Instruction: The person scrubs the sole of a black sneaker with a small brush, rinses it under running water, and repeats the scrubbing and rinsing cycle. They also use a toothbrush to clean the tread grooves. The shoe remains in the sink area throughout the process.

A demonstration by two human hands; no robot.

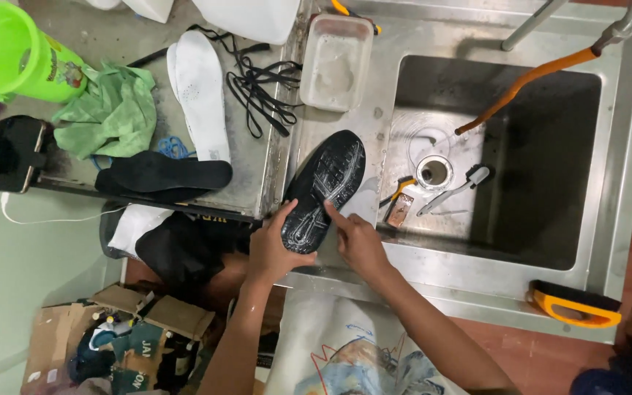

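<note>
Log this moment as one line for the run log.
left hand holds black insole | right hand fingertip on insole | insole over sink edge | brush lies in sink | white insoles on counter

green cup (9, 51) cropped, maybe brush (576, 303) part-hidden

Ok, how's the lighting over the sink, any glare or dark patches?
Head view: the steel sink rim shows soft glare; the basin's right half sits in deep shadow; the wet black insole glints between the left hand and right hand; focus is sharp.
</note>
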